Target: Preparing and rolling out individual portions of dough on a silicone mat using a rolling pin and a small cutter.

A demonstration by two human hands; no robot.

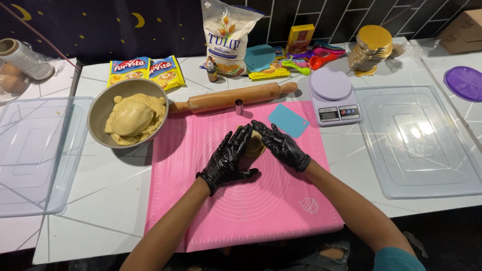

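Both my hands wear black gloves and cup a small lump of tan dough [255, 144] on the pink silicone mat [241, 211]. My left hand [228, 158] presses against the lump's left side, fingers up. My right hand [281, 145] wraps its right side and top. Most of the lump is hidden between the palms. A metal bowl [100, 108] holding a large mass of the same dough [133, 118] stands left of the mat.
A wooden rolling pin [233, 96] and a small metal ring cutter [239, 106] lie at the mat's far edge, with a blue scraper [288, 120] and a kitchen scale [333, 98] to the right. Clear plastic lids [419, 140] [35, 155] flank both sides. Flour bag [228, 35] and packets stand behind.
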